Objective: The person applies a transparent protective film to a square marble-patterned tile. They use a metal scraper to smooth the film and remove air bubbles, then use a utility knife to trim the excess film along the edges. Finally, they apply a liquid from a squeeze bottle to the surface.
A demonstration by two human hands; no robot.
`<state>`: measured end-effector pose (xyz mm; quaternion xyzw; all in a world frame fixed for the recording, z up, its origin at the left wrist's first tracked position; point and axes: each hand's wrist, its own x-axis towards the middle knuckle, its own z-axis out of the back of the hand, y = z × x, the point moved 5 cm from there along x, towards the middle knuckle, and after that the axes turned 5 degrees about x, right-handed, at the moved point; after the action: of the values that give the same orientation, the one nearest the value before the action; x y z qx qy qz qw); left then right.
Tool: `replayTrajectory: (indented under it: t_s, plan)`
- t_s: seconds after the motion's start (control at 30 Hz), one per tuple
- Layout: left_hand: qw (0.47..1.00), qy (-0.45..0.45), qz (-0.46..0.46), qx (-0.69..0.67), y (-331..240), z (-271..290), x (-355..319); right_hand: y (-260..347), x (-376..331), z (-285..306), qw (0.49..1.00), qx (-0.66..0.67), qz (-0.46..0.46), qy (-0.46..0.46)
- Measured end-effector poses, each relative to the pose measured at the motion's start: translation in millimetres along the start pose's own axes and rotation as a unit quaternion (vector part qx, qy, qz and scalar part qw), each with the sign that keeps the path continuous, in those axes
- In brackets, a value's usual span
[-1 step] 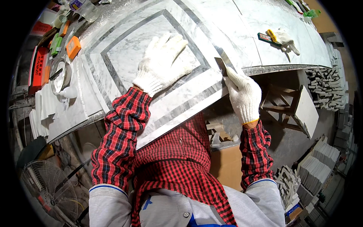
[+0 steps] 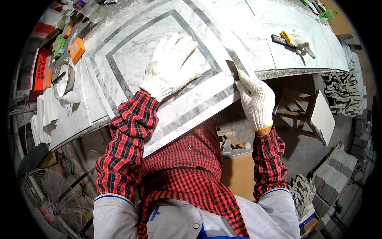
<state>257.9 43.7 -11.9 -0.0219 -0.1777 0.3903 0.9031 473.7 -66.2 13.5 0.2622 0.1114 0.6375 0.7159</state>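
A white-and-grey marble panel (image 2: 139, 44) with dark grey inlaid bands lies at an angle on the worktop, its near corner sticking out over the front edge. My left hand (image 2: 170, 65), in a white knit glove, rests flat on the panel's middle with the fingers stretched out. At the panel's right corner my right hand (image 2: 258, 97), gloved alike, grips a flat metal scraper (image 2: 232, 68). The scraper's blade points up and left against the panel's edge; its handle is hidden in the fingers.
Left of the panel stand a metal bowl of white paste (image 2: 63, 81) and an orange block (image 2: 77, 49). A spare glove (image 2: 304, 44) lies on the right slabs beside a small green box (image 2: 283, 41). A fan (image 2: 51, 203) and a wooden stool (image 2: 304, 109) stand below.
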Motion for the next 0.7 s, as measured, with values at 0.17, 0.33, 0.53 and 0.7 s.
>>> replayTrajectory:
  t_s: [0.17, 0.33, 0.53, 0.7]
  plan:
    - [1.000, -0.008, 0.000, 0.000, -1.1, -1.2, 0.6, 3.7, 1.1, -0.4, 1.000, 0.009, 0.010, -0.011]
    - [1.000, -0.004, -0.005, 0.006, -2.2, -0.5, 0.9, 5.0, -0.4, -2.9, 0.999, -0.020, 0.039, -0.022]
    - [1.000, 0.005, 0.006, 0.002, -4.5, 1.2, 2.5, 9.2, 0.3, -6.8, 0.996, -0.061, 0.052, -0.026]
    - [1.000, 0.005, -0.001, 0.019, -0.5, -2.3, 1.3, 14.0, 4.4, -8.9, 0.996, -0.037, 0.073, -0.034]
